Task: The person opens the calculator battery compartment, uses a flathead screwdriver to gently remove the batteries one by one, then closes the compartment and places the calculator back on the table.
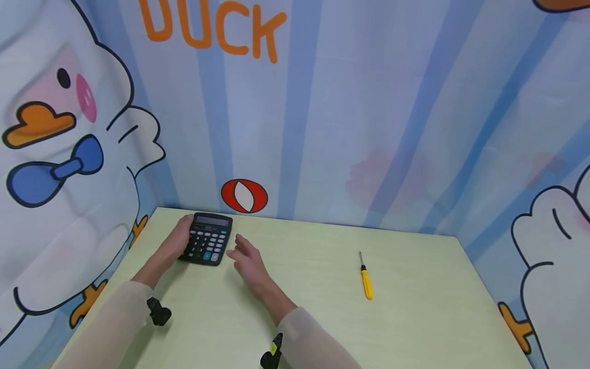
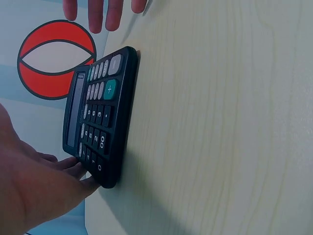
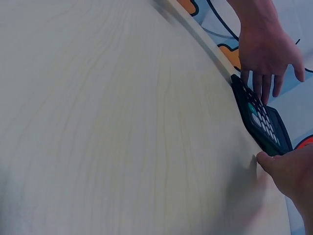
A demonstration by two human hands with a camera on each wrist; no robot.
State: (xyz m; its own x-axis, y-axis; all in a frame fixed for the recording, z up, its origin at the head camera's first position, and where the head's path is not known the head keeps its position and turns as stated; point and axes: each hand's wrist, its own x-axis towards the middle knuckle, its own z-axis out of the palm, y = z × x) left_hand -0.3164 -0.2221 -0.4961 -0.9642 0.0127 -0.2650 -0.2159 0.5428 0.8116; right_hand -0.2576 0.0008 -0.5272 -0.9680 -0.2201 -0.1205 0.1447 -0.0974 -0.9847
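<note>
A black desk calculator [image 1: 207, 239] with grey and blue-green keys lies near the table's back left corner, its display toward the wall. Along its left side my left hand [image 1: 177, 238] touches the edge with nearly straight fingers; the left wrist view shows those fingers [image 2: 73, 169] against the calculator's side. My right hand [image 1: 249, 264] is spread just off the calculator's right edge, holding nothing. In the right wrist view, the right thumb [image 3: 265, 160] comes close to the calculator's corner.
A screwdriver [image 1: 366, 279] with a yellow handle lies on the right half of the pale wooden table [image 1: 424, 307], its tip toward the back. A printed duck curtain [image 1: 322, 128] stands along the table's back and sides.
</note>
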